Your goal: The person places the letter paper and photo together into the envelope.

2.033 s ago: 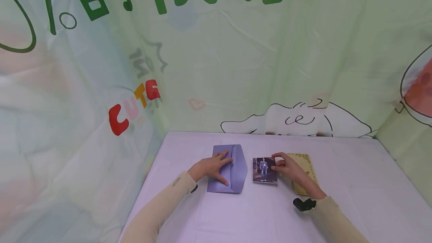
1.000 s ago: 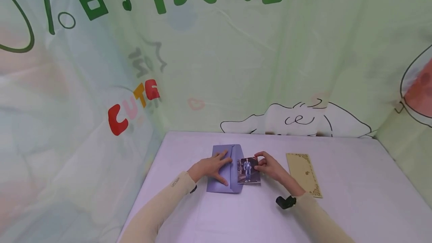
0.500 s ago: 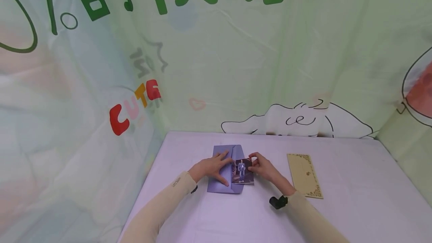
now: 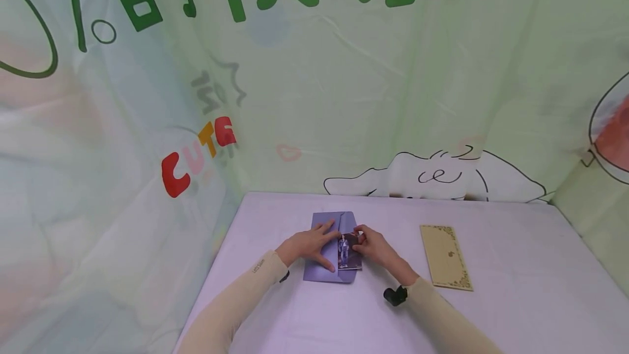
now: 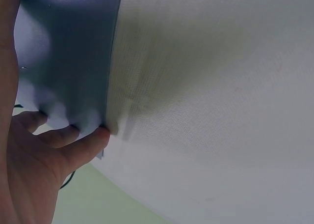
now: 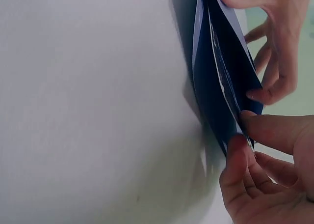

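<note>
A purple envelope [image 4: 321, 218] lies on the table with its flap to the right. My left hand [image 4: 308, 243] rests on it, fingers spread; the left wrist view shows the fingertips [image 5: 100, 135] against the envelope. My right hand [image 4: 374, 247] pinches the right edge of a small photo [image 4: 350, 260] of a standing figure. In the head view the photo lies over the flap, its left part hidden in the envelope. Edge-on in the right wrist view, the photo [image 6: 222, 74] sits between the envelope's parted layers, pinched between thumb and fingers.
A cream card [image 4: 446, 258] with ornate brown corners lies to the right on the pale lilac table [image 4: 516, 266]. Printed curtains [image 4: 344, 97] stand behind and beside the table. Black straps circle both wrists.
My right hand has carried the photo leftward from beside the envelope, over the flap and partly into the opening. The cream card is now uncovered. My left hand has stayed in place.
</note>
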A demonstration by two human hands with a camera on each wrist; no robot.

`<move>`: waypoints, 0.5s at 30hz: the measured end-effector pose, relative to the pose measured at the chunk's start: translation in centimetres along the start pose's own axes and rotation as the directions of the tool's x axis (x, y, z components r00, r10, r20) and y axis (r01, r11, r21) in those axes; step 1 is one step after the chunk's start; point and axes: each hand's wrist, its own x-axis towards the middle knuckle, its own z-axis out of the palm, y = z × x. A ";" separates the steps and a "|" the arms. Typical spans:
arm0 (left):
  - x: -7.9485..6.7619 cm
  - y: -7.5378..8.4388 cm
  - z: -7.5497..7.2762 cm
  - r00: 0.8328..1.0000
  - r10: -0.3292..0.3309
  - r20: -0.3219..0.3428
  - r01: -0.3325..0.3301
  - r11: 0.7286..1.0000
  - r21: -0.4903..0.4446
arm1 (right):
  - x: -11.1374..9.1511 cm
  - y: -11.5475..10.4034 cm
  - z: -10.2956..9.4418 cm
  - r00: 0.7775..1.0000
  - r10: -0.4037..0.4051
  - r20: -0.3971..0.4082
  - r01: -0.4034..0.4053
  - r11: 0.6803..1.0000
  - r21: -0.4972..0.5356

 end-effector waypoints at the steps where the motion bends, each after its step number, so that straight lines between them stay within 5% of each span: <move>1: 0.0 0.0 0.0 1.000 -0.002 0.003 0.002 1.000 0.001 | 0.1 -0.1 0.2 1.000 -0.006 0.000 0.006 1.000 -0.006; 15: -0.1 -0.1 -0.3 1.000 0.015 0.001 -0.015 1.000 0.009 | 1.1 -1.0 2.3 0.994 -0.111 0.008 0.112 0.991 -0.078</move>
